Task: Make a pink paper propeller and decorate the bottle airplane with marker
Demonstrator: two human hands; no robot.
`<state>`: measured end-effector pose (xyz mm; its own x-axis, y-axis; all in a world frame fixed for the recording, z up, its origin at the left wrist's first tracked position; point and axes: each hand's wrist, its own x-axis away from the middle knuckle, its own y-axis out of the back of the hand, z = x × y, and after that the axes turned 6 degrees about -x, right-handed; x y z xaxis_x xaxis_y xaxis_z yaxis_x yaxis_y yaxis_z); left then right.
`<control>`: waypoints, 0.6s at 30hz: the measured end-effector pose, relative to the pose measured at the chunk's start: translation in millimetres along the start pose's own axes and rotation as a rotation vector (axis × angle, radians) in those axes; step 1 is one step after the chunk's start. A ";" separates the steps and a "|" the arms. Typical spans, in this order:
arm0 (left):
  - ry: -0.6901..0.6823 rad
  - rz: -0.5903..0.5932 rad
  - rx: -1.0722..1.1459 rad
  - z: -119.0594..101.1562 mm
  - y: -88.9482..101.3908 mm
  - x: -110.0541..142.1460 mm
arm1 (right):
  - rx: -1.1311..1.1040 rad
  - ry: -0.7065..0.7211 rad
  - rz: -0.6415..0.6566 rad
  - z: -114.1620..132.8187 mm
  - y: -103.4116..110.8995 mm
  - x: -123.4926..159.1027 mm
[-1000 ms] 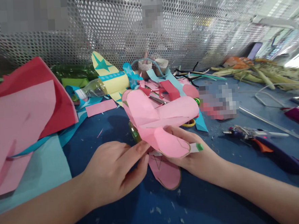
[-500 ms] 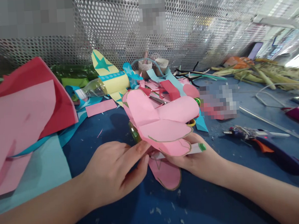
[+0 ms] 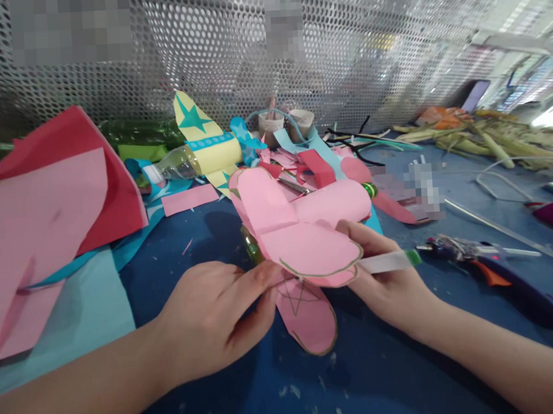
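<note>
Head view: your left hand (image 3: 213, 320) pinches the lower edge of the pink paper aeroplane (image 3: 301, 230), near the middle of the blue worktop (image 3: 399, 374). Your right hand (image 3: 388, 281) is closed on a white glue stick with a green tip (image 3: 390, 261) and supports the aeroplane's wing from beneath. A yellow paper aeroplane with teal stars (image 3: 207, 145) lies towards the far edge. A glue gun (image 3: 486, 263) rests towards the right edge.

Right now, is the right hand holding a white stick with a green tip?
Yes, the right hand grips a white stick with a green tip beside the pink paper plane.
</note>
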<state>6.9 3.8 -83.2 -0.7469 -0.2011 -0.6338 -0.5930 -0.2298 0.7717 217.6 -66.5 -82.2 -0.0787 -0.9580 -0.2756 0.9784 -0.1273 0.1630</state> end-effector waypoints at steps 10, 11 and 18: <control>-0.011 -0.032 0.000 -0.7 -1.0 1.0 | 0.011 -0.025 0.086 -2.4 2.7 2.7; -0.011 -0.029 0.001 -0.6 -0.8 1.0 | 0.016 -0.023 0.089 -3.1 2.7 3.0; 0.002 -0.013 0.023 -0.2 -1.0 3.1 | 0.027 -0.016 0.075 -3.8 4.0 3.3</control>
<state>5.3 3.2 -86.0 -0.7384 -0.2002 -0.6440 -0.6094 -0.2110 0.7643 222.1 -69.2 -86.1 -0.0089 -0.9691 -0.2467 0.9761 -0.0620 0.2083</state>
